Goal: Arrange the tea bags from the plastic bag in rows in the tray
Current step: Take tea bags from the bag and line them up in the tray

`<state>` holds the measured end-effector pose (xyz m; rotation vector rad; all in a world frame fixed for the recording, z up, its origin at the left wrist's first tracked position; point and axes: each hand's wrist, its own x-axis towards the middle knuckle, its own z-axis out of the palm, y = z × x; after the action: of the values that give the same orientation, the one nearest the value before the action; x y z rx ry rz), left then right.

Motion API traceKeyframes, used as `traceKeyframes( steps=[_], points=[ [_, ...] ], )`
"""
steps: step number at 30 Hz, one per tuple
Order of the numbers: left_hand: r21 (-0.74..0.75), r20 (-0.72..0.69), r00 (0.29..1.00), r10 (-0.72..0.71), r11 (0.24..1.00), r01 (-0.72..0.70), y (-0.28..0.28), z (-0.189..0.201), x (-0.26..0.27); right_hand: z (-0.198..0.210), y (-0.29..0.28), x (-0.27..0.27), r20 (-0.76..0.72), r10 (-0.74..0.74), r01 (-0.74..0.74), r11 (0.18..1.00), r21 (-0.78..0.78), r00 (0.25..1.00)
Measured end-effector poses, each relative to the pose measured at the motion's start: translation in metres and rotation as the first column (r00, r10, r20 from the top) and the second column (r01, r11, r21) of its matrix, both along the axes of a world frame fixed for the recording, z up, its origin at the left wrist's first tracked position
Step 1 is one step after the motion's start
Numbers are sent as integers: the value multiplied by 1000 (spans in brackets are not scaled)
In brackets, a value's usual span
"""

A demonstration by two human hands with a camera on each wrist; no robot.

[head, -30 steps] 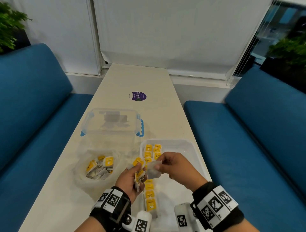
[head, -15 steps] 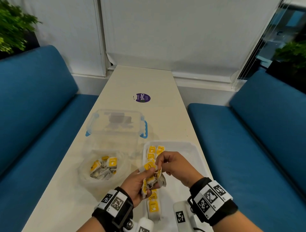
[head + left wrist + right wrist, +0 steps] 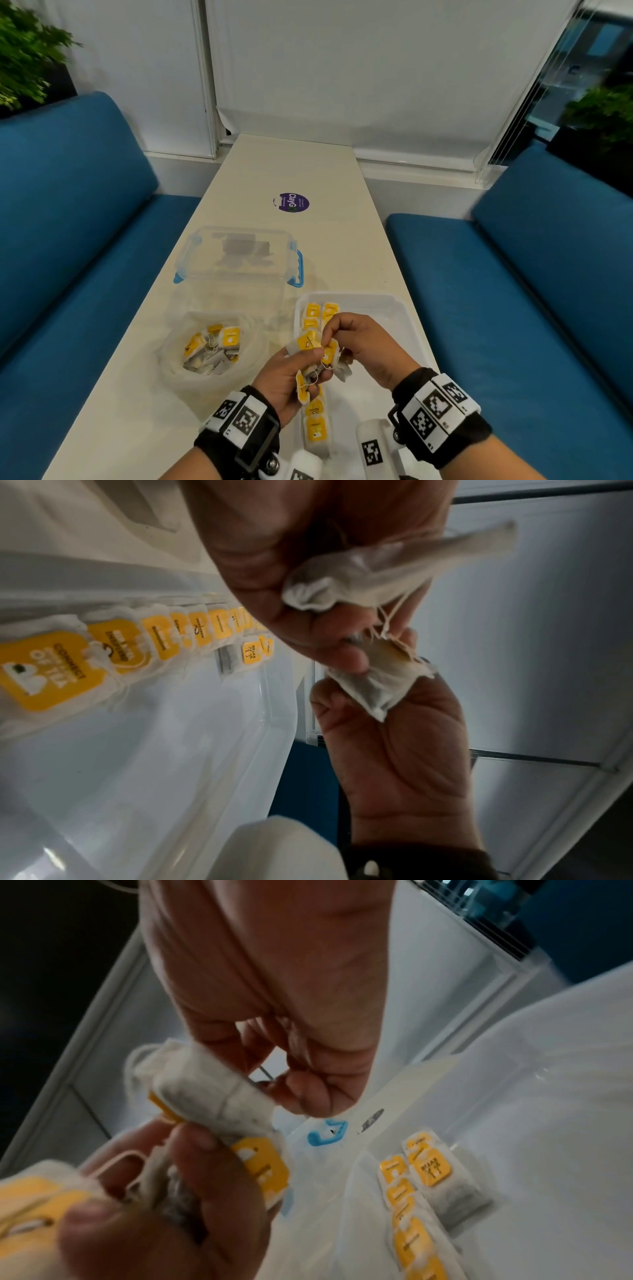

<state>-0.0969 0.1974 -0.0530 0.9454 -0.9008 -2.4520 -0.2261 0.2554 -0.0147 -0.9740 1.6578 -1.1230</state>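
Observation:
My left hand [image 3: 310, 365] grips a tangled bundle of tea bags [image 3: 310, 342] with yellow tags over the near left part of the white tray [image 3: 397, 308]. My right hand [image 3: 327, 337] meets it from the right and pinches a tea bag of that bundle [image 3: 373, 691] among its strings. In the right wrist view the bundle [image 3: 212, 1096] sits in the left hand's fingers [image 3: 192, 1177]. A row of tea bags [image 3: 317, 428] runs along the tray's left side, with a second row started at the far end [image 3: 431, 1172]. The open plastic bag [image 3: 212, 346] lies left of the tray with several tea bags inside.
A clear box with blue clips [image 3: 236, 253] stands behind the plastic bag. A purple round sticker [image 3: 291, 202] lies further up the long cream table [image 3: 325, 164]. Blue sofas [image 3: 513, 308] flank the table on both sides. The tray's right half holds nothing.
My right hand has moved left and closed in on the bundle in my left hand. One second ago it held a tea bag pulled out to the right.

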Motion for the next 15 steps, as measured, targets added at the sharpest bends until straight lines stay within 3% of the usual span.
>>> traceKeyframes(
  steps=[5, 9, 15],
  points=[
    [-30, -2, 997, 72, 997, -72, -2, -2, -2, 7, 2, 10, 10, -178, 178, 984, -2, 984],
    [-77, 11, 993, 121, 990, -120, -2, -1, -2, -6, 5, 12, -242, -143, 159, 986, 47, 960],
    [-27, 87, 981, 175, 984, -173, -7, -7, 2, -5, 11, -9, -281, -224, 242, 970, 33, 933]
  ],
)
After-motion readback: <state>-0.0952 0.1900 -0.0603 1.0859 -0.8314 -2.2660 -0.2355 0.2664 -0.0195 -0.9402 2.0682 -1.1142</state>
